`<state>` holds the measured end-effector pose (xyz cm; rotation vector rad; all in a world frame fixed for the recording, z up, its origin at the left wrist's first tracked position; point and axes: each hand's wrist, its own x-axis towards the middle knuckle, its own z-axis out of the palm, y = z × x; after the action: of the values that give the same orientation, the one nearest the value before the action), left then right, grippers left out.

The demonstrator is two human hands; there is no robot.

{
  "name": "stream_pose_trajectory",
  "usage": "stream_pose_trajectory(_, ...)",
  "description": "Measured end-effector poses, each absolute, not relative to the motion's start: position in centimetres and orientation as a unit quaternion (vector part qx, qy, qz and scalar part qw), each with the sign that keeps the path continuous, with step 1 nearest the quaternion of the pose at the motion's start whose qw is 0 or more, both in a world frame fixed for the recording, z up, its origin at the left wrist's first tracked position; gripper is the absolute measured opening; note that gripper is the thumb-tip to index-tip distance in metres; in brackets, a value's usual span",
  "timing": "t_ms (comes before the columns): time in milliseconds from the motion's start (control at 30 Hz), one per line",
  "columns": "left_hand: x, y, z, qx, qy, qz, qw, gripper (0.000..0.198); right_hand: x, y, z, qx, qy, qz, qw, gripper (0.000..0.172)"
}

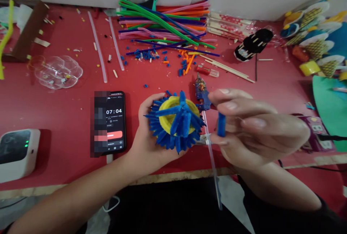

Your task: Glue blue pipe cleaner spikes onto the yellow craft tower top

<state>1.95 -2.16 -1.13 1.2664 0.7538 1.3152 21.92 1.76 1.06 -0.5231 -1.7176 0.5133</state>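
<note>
A black phone (116,123) reads 07:04; our left hand (148,149) cups a spiky blue-and-yellow fuzzy ornament (180,118), our right hand (252,129) pinches a blue fuzzy strip (221,124).

On the smartphone (116,122) at left, your screen readout is "07:04" in white; smaller lines are illegible.

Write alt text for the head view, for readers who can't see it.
A person's left hand holds a spiky blue-and-yellow craft piece, while the right hand pinches a short blue strip beside it. Beyond them on a red table lie a glue gun, colored pipe cleaners and clippings; a lit phone lies left.
</note>
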Motion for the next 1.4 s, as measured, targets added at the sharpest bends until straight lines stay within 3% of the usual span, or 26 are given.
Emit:
stream_pose_trajectory(133,1.5,-2.1,-1.4,0.56,0.322,0.532,0.547,0.094,20.4,2.3,2.5,-0.129,-0.768,0.113,0.617,0.045)
stream_pose_trajectory(333,1.6,-2.2,-1.2,0.572,0.298,0.515,0.564,0.094,20.6,1.7,2.9,-0.149,-0.814,0.176,0.534,0.041)
stream_pose_trajectory(767,1.2,-2.2,-1.2,0.6,0.316,0.5,0.538,0.094,20.6,1.1,2.5,-0.181,-0.793,0.184,0.552,0.071)
stream_pose_trajectory(900,1.4,-2.1,-0.8,0.584,0.309,0.507,0.554,0.091,20.4,1.5,2.5,-0.172,-0.798,0.153,0.557,0.061)
stream_pose_trajectory(1133,1.5,-2.2,-1.0,0.561,0.306,0.517,0.57,0.092,20.6,0.8,2.0,-0.223,-0.785,0.121,0.565,0.065)
stream_pose_trajectory(1400,1.7,-2.3,-0.9,0.567,0.298,0.509,0.575,0.083,20.9,0.7,2.0,-0.258,-0.798,0.084,0.539,0.022)
